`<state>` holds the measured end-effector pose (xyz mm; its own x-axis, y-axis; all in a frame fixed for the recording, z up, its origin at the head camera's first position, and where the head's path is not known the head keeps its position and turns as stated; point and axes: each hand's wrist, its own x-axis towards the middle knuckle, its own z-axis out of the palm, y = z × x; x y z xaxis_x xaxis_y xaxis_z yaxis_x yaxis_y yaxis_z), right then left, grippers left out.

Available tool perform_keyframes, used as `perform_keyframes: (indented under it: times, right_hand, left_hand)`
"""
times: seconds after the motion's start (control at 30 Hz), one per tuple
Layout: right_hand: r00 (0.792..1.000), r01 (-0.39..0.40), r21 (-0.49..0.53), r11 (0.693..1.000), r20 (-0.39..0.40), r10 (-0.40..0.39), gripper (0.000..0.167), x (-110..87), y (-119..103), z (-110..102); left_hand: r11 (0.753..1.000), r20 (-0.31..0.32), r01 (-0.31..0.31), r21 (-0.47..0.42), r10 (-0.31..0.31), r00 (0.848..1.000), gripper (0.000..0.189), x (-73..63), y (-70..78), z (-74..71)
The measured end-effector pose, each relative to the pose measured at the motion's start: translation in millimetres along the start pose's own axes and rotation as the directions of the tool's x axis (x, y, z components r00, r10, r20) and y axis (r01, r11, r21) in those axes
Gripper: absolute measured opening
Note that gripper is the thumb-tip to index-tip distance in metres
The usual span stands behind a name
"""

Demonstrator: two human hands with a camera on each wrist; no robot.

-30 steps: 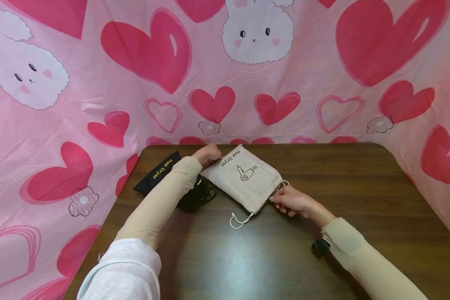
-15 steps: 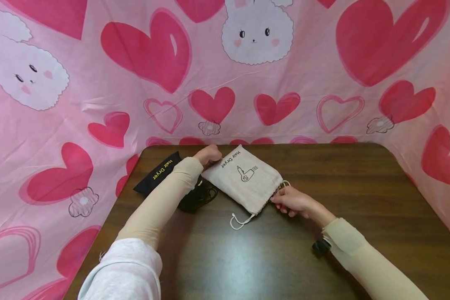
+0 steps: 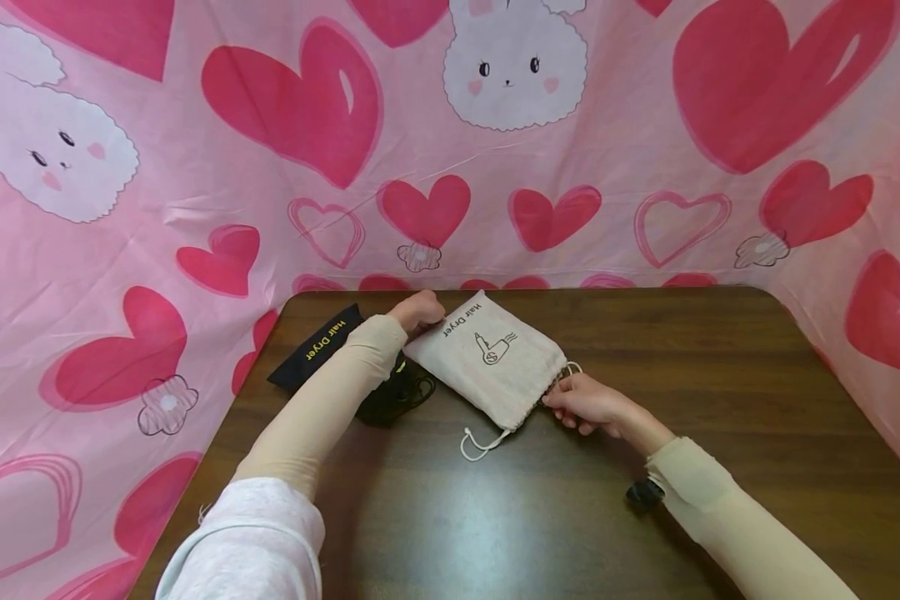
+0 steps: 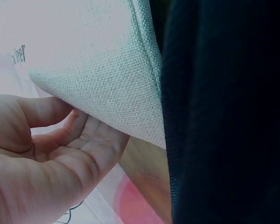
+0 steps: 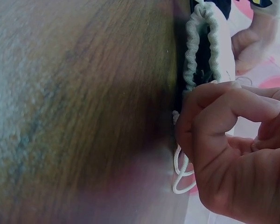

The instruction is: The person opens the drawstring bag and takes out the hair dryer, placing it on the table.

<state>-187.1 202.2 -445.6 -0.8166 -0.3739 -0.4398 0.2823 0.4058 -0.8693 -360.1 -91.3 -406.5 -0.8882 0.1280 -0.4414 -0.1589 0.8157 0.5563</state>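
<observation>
**A white bag (image 3: 487, 358) on a brown table (image 3: 705, 358)**

From the head, the bag lies flat, with "Hair Dryer" and a little picture on it. The left hand (image 3: 418, 312) is at its far end, and the right hand (image 3: 587, 402) is at its mouth. A black pouch (image 3: 317, 346) with yellow words and a black cord (image 3: 397, 404) are near the left arm.

From the left wrist, the thumb and fingers pinch the bag's bottom edge. Some fingertips hide behind it.

From the right wrist, the bent fingers pinch the bag's rim. Its mouth gapes, and a white string (image 5: 181, 182) hangs in loops.
</observation>
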Motion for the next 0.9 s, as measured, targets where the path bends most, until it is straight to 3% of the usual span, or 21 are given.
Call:
perform_keyframes:
  times: [0.17, 0.53, 0.9]
  right_hand:
    - [1.000, 0.012, -0.006, 1.000, 0.010, -0.012, 0.027, -2.4, -0.4, -1.4]
    - [1.000, 0.009, -0.028, 1.000, -0.004, -0.009, 0.025, -6.6, 3.9, -1.4]
    - [1.000, 0.017, -0.041, 0.999, 0.001, -0.017, 0.025, -10.3, 4.0, -3.1]
  left_hand:
    - [1.000, -0.003, 0.008, -0.007, -0.008, 1.000, 0.009, -1.5, 1.1, -0.2]
    - [0.999, 0.003, 0.031, 0.023, -0.031, 1.000, 0.023, -1.5, -0.7, -0.3]
    - [1.000, 0.002, -0.004, 0.015, 0.004, 1.000, 0.035, -4.6, -2.9, -2.2]
